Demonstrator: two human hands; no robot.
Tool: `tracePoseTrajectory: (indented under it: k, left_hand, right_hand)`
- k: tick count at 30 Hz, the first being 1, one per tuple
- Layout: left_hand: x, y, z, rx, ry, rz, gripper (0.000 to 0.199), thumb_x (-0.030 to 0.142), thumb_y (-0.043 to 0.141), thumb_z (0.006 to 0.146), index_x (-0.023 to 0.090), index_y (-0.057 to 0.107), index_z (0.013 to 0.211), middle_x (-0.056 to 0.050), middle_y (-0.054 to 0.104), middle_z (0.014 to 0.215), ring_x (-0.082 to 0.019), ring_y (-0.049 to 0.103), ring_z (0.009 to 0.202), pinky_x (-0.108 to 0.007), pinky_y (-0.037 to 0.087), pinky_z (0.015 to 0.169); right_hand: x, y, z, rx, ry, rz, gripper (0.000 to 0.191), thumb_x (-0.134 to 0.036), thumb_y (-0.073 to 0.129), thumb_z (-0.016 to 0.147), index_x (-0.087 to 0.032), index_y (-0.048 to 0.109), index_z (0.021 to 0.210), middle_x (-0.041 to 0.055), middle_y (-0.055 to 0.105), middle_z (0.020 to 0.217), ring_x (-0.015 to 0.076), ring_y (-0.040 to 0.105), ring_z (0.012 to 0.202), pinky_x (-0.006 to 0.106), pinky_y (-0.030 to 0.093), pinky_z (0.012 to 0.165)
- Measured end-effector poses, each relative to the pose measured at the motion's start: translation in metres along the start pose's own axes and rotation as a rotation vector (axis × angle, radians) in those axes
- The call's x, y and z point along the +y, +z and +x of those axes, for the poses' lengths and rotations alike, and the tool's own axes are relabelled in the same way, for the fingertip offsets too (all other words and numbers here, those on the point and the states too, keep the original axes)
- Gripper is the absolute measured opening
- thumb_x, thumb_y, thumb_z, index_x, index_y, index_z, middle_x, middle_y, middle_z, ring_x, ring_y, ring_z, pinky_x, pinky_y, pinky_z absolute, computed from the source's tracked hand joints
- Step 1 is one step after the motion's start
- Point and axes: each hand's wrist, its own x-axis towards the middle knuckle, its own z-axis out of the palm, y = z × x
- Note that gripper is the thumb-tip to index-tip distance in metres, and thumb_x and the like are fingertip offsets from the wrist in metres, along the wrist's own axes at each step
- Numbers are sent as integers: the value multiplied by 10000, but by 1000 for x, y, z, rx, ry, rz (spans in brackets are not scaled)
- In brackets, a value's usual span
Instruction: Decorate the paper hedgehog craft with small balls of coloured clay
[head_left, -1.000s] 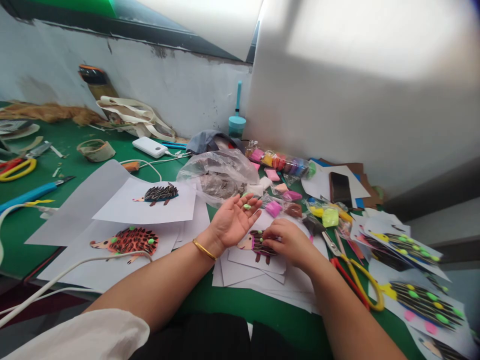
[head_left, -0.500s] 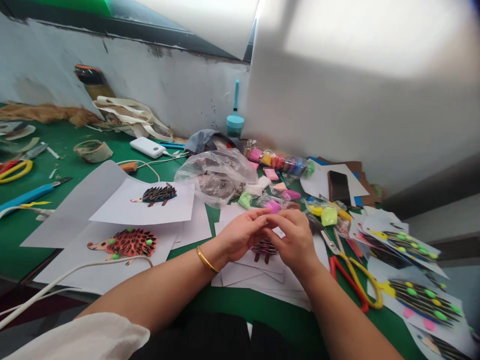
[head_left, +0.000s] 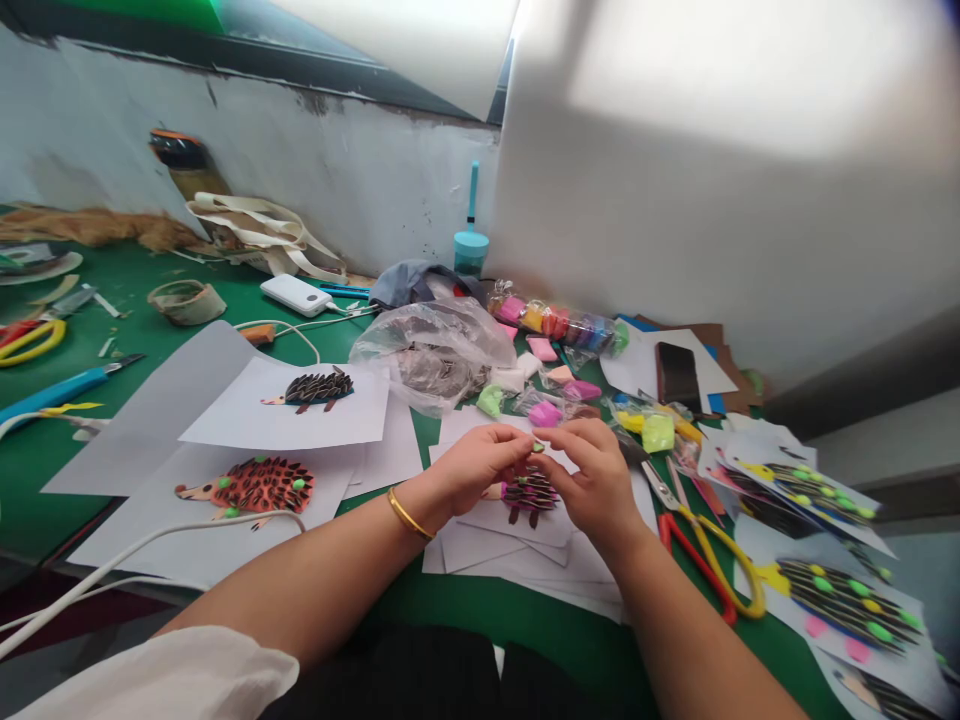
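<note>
A small piece of green clay [head_left: 538,447] shows between the fingertips of my two hands. My left hand [head_left: 484,465], with a gold bangle at the wrist, has its thumb and fingers pinched together at the clay. From the right, my right hand [head_left: 592,475] holds the same piece with bent fingers. Below them lies a pink hedgehog picture [head_left: 531,492] with dark spines, on white paper [head_left: 480,550]; the hands partly cover it. Just beyond the fingers is a lump of magenta clay [head_left: 545,413].
Scissors [head_left: 712,560] with yellow and red handles lie at the right, near more hedgehog pictures [head_left: 847,600]. Other hedgehog pictures [head_left: 255,485] and a white cable [head_left: 150,540] are at the left. Behind the hands sit clay packets [head_left: 658,432] and a plastic bag [head_left: 435,355].
My fingertips have drawn slightly apart, and the green clay now shows between them. More of the pink hedgehog is uncovered below.
</note>
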Motion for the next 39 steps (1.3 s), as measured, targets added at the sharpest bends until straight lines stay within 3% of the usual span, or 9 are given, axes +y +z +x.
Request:
tracePoseTrajectory:
  k: [7, 16, 21, 23, 26, 28, 33, 35, 39]
  left_hand:
    - [-2, -4, 3, -56, 39, 55, 433, 562, 764, 730, 154, 645, 813, 8, 510, 682, -76, 399, 563, -222, 189, 465]
    - [4, -3, 3, 21, 245, 393, 441, 579, 694, 775, 141, 667, 730, -22, 580, 659, -115, 496, 602, -243, 355, 548]
    - [5, -1, 1, -24, 183, 368, 369, 527, 677, 793, 164, 618, 764, 22, 525, 626, -78, 411, 502, -221, 281, 455]
    - [5, -1, 2, 1, 223, 334, 310, 456, 685, 794, 161, 607, 740, 21, 528, 623, -81, 441, 532, -215, 320, 487]
    - [6, 0, 4, 75, 278, 209, 254, 374, 671, 813, 151, 603, 712, 7, 551, 639, -86, 495, 584, -211, 382, 558]
    - [6, 2, 5, 99, 244, 54, 193, 336, 660, 835, 147, 641, 803, -7, 590, 693, -85, 526, 604, -210, 410, 586]
    - [0, 7, 5, 31, 75, -429, 246, 165, 639, 836, 161, 650, 1082, -52, 670, 931, -103, 620, 736, -223, 484, 692]
    - [-1, 9, 4, -23, 26, -581, 231, 270, 596, 892, 153, 639, 1087, -82, 677, 1005, -141, 650, 816, -262, 513, 758]
    - [6, 8, -1, -113, -22, -751, 538, 599, 439, 941, 133, 599, 1156, -162, 663, 1141, -246, 645, 1086, -348, 505, 938]
  right_hand:
    - [-2, 0, 1, -36, 48, 46, 79, -235, 638, 920, -226, 714, 937, 41, 658, 864, 208, 587, 869, 393, 470, 806]
    - [-2, -3, 4, -111, 66, 81, 80, -215, 596, 904, -225, 668, 870, 37, 643, 844, 200, 577, 834, 368, 477, 757]
    - [-4, -4, 6, -130, 108, 193, 87, -179, 593, 866, -225, 609, 794, 17, 624, 814, 190, 576, 836, 342, 472, 759]
    - [0, -6, 6, -117, 151, 252, 84, -201, 596, 868, -222, 598, 787, 14, 613, 812, 185, 575, 831, 336, 474, 761]
    - [6, -10, 5, -54, 261, 347, 74, -261, 603, 899, -217, 625, 844, 16, 620, 830, 174, 585, 793, 329, 488, 735]
    - [5, -11, 4, 3, 303, 385, 93, -282, 592, 926, -223, 663, 933, 30, 655, 883, 181, 617, 818, 339, 511, 751]
    - [-20, 2, 1, -46, 136, 340, 163, -212, 561, 947, -261, 692, 1029, 50, 705, 989, 204, 657, 962, 365, 539, 852]
    - [-30, 11, 0, -78, 66, 305, 172, -187, 572, 934, -261, 678, 1048, 44, 715, 983, 197, 654, 960, 353, 541, 848]
    - [-37, 19, -2, -99, -40, 116, 239, -192, 541, 951, -268, 696, 1116, 60, 727, 1068, 212, 639, 995, 401, 516, 904]
